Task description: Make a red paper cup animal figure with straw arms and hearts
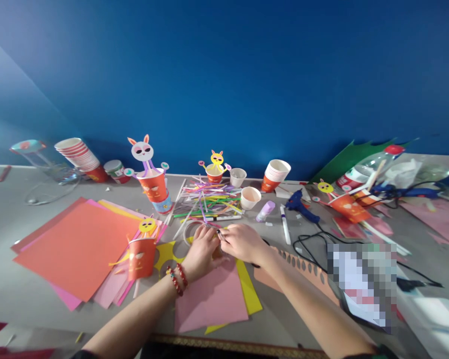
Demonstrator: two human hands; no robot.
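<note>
My left hand (204,252), with red bead bracelets at the wrist, rests at the top of a pink paper sheet (213,299). Its fingers are bent and close together; what they hold is hidden. Beside it, my right hand (241,243) has its fingers pinched near the left fingertips, on something too small to make out. A pale ring (187,235) shows partly behind my left hand. Under the pink sheet lies yellow paper (250,288) with round holes cut out. Just beyond my hands is a pile of coloured strips (209,199).
Orange cups with paper animal figures stand left (141,259) and behind (149,182). Coloured sheets (78,244) lie left. A glue stick (265,211), white marker (285,225), blue glue gun (302,207) with black cable, and peach paper strip (295,274) lie right.
</note>
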